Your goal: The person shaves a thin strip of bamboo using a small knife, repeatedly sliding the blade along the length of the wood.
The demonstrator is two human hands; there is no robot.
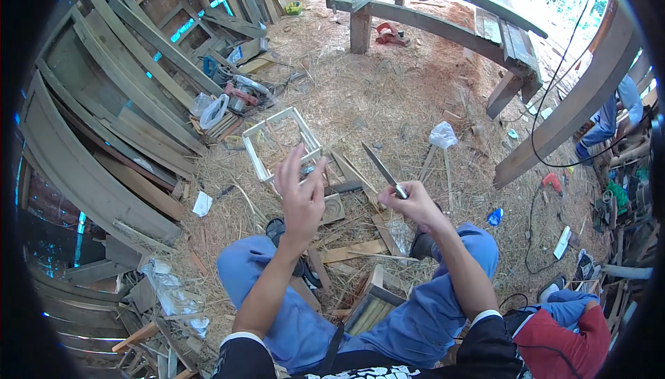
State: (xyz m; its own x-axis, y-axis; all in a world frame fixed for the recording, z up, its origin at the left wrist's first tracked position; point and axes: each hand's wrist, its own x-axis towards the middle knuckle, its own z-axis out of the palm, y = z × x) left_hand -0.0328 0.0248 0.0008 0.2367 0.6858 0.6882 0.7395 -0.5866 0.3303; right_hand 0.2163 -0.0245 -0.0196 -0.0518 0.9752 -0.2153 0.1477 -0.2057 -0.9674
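My right hand [417,207] grips a knife [383,170] by its short metallic handle, the narrow dark blade pointing up and to the left. Raised above my left knee, my left hand [302,195] holds nothing; its fingers are apart. Just beyond it, an open frame of pale wooden strips [253,159] lies on the straw-covered ground. A small square wood block [333,208] and several loose sticks lie beneath and between the hands. Between my legs sits a slatted wooden piece [374,307], partly hidden by my thigh.
Curved boards [104,150] lean along the left side, with a power saw [241,96] near them. A long wooden bench [436,22] stands far ahead. One person in a red top [564,334] is close at my lower right; another in blue [604,119] is farther right.
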